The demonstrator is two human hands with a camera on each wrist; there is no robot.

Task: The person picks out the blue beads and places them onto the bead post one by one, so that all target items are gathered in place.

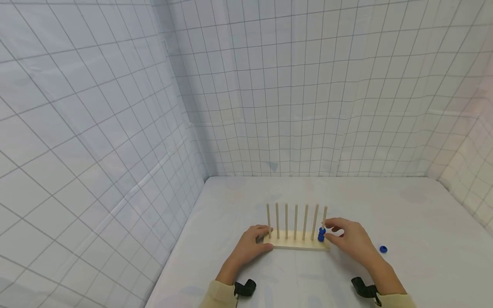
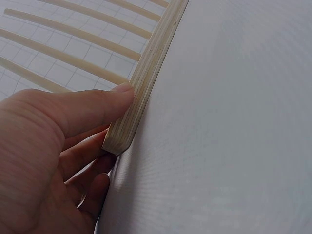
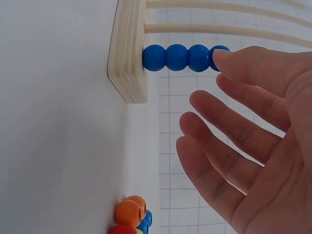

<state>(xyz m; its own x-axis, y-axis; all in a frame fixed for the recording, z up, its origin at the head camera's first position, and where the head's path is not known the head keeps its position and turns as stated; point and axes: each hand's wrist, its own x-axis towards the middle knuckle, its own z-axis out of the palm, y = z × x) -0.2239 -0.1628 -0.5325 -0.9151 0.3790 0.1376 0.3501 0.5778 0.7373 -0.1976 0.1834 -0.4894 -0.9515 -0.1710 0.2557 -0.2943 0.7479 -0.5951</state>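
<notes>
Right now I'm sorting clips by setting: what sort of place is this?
Probably a staged recording booth: grid-printed white sheets wall in a white table that bears only a wooden peg rack and beads.

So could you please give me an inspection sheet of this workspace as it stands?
Surface: white table, cloth-covered.
Job's things: wooden peg rack with seven upright pegs; four blue beads stacked on the rightmost peg.
Clutter: one loose blue bead to the right of the rack; orange, red and blue beads lying together, seen only in the right wrist view.
Hands: left hand holds the rack's left end, thumb on its front edge; right hand open, one of its fingers touching the top bead.
Cables: nothing seen.
Surroundings: white gridded fabric walls on three sides.
</notes>
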